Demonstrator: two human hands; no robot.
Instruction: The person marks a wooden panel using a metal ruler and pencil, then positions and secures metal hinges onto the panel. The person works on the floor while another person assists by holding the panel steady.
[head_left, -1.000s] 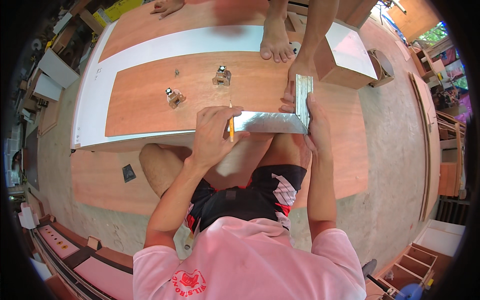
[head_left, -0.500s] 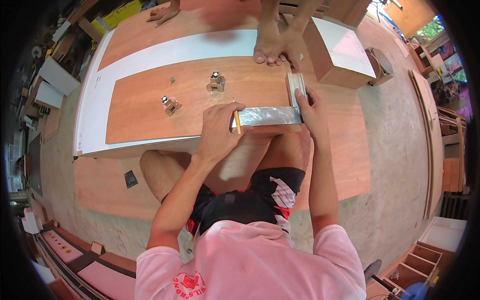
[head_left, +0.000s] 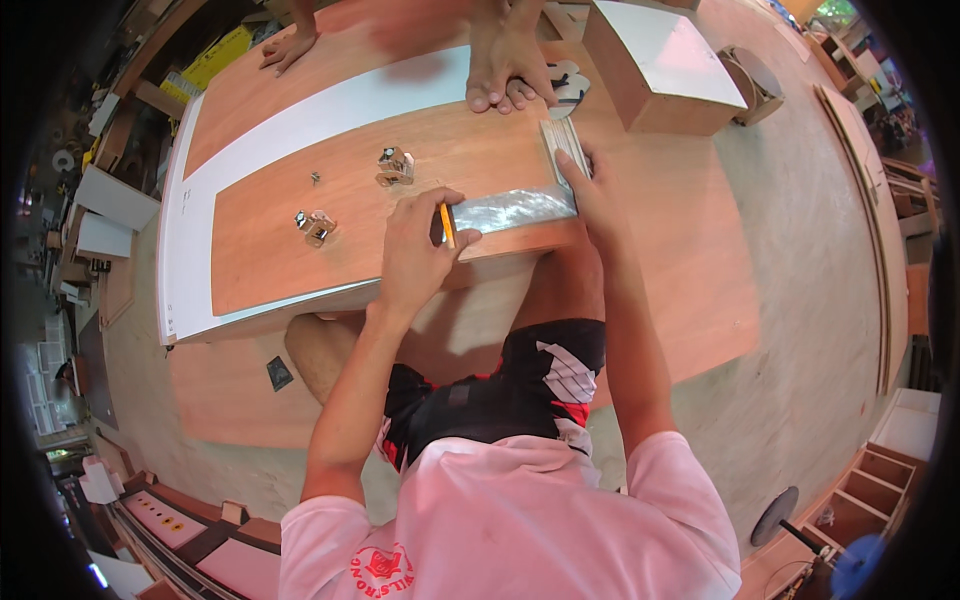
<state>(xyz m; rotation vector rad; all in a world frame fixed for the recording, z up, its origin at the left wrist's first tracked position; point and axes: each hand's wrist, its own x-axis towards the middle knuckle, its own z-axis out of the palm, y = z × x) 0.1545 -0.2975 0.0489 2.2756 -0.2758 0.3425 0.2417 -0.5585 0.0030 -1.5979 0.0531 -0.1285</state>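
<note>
- While the left hand (head_left: 412, 245) is pinching a pencil (head_left: 447, 226), the right hand (head_left: 595, 197) is clasping the square (head_left: 515, 208) at one end
- The square is lying near the right end of the board (head_left: 260, 235); uneven pressing could be twisting it

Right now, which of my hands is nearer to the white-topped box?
Right. Your right hand is left of the box, closer to you; your left hand is farther left.

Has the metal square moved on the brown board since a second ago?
Yes. Judged against the near edge of the brown board, the metal square has shifted away from the person, farther in over the board.
</note>
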